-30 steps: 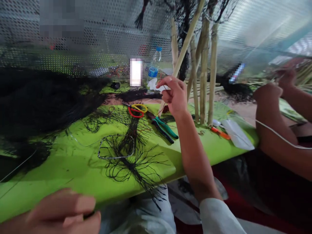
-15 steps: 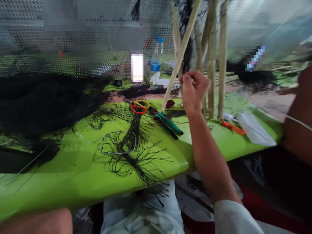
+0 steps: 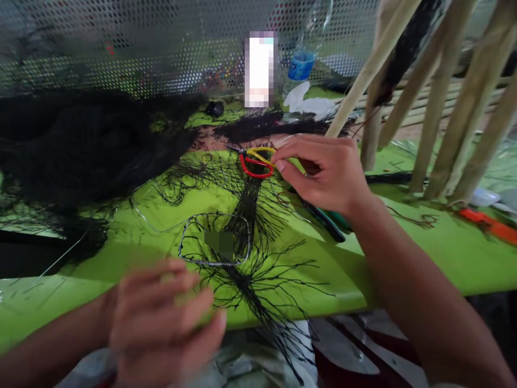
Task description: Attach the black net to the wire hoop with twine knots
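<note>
My right hand [image 3: 327,172] has its thumb and forefinger pinched together at the yellow handle of the scissors [image 3: 256,171]. Whether they grip the handle or a thin strand is unclear. The scissors have one red and one yellow handle. My left hand [image 3: 165,323] is blurred at the front edge, fingers apart, holding nothing visible. Just beyond it lies a rounded wire frame [image 3: 214,263], over a bundle of black netting [image 3: 258,302] with frayed ends hanging off the edge. Green-handled pliers [image 3: 323,218] lie partly hidden beneath my right hand.
A heap of black netting [image 3: 89,151] covers the left side. Wooden sticks [image 3: 456,118] stand at the right near an orange tool [image 3: 488,223]. At the back are a bright phone screen [image 3: 259,70], a water bottle [image 3: 302,64] and perforated mesh [image 3: 169,48].
My right hand has come down and toward me from the wooden sticks to the scissors. My left hand has risen into view above the table's front edge. The view has shifted.
</note>
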`<state>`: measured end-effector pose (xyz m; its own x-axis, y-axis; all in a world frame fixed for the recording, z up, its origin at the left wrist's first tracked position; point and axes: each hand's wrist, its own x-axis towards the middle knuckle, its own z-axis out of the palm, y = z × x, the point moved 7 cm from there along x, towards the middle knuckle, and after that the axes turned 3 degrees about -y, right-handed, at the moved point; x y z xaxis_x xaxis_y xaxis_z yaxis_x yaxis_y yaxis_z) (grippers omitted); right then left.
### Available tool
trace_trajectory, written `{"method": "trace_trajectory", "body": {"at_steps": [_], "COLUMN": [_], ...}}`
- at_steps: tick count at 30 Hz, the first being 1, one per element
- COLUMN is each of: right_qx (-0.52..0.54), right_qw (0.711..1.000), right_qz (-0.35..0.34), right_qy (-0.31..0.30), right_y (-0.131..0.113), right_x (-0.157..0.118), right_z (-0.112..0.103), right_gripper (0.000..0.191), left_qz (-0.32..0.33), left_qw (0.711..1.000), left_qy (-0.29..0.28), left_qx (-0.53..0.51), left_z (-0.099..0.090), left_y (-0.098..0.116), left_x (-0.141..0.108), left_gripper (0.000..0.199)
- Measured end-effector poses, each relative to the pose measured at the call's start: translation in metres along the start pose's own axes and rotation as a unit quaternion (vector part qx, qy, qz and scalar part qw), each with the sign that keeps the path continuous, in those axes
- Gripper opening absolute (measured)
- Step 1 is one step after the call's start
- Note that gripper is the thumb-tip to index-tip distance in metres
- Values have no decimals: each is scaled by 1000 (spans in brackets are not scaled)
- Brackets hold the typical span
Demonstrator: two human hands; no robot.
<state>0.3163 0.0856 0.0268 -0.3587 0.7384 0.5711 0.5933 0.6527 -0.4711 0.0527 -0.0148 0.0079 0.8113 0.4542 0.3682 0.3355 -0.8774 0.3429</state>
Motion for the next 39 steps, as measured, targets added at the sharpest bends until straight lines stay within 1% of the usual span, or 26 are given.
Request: {"method": "trace_trajectory", "body": {"at_steps": [1,2,3,5,6,7,9,11,13,15,17,18,19,20,22,24,27,29,31,32,33,35,36,37,38,39], "right_qx": [29,65,102,156,169,175,178,173,144,107,101,108,120,132,154,161,112,96,126,145,157,141,116,83,50,23], "right_qw": [999,993,983,956,945,940,939,950,972,988,993,993,992,991,988,986,991,989,984,981,978,970,963,957,953,953], "right_qz": [1,-1,-5,-11,-12,-13,-15,-13,-1,13,28,34,38,36,15,-24,-80,-109,-124,-123,-118,-109,-119,-136,-156,-169], "right_qy": [-41,-94,-152,-250,-279,-294,-295,-259,-188,-109,-45,-23,-9,-6,-26,-41,-2,22,29,44,72,167,212,241,254,251], "right_y": [-3,-8,-14,-26,-30,-33,-34,-30,-21,-12,-6,-6,-8,-12,-30,-53,-81,-91,-96,-97,-99,-104,-110,-117,-123,-127], "right_x": [0,-1,-3,-8,-10,-12,-13,-12,-8,-3,6,13,21,30,51,71,94,102,104,102,98,82,71,59,48,39], "right_z": [4,10,18,33,39,43,51,53,50,40,27,19,12,4,-8,-18,-30,-31,-27,-26,-26,-30,-31,-28,-23,-15], "right_gripper": [14,14,15,16,17,18,19,20,22,24,27,30,33,36,41,39,25,14,14,16,18,12,9,9,11,12], "left_qz": [74,76,61,34,31,32,34,-3,-82,-165,-205,-207,-200,-190,-172,-155,-138,-137,-136,-136,-139,-157,-170,-183,-195,-203], "left_qw": [996,993,992,992,992,992,995,999,995,973,935,914,903,899,900,900,903,905,901,897,894,887,881,873,864,855], "left_qy": [8,11,4,-51,-72,-84,-72,-32,16,70,129,147,160,167,171,166,145,130,122,124,126,133,139,143,146,149], "left_qx": [44,85,107,110,98,87,59,12,-61,-148,-259,-317,-344,-356,-361,-373,-380,-382,-394,-401,-406,-413,-419,-429,-440,-454], "left_z": [4,9,15,32,39,43,42,32,17,1,-15,-22,-31,-41,-62,-80,-100,-106,-108,-108,-107,-102,-97,-92,-85,-77], "left_y": [2,-7,-16,-31,-33,-34,-31,-32,-43,-59,-74,-80,-84,-86,-86,-81,-69,-62,-58,-57,-57,-59,-62,-64,-67,-69], "left_x": [10,20,28,38,39,39,37,37,39,41,46,52,58,66,82,96,107,108,105,103,101,95,91,87,82,78], "left_gripper": [37,29,27,25,22,20,21,22,22,22,24,25,29,32,33,30,27,22,19,19,18,16,15,14,14,14]}}
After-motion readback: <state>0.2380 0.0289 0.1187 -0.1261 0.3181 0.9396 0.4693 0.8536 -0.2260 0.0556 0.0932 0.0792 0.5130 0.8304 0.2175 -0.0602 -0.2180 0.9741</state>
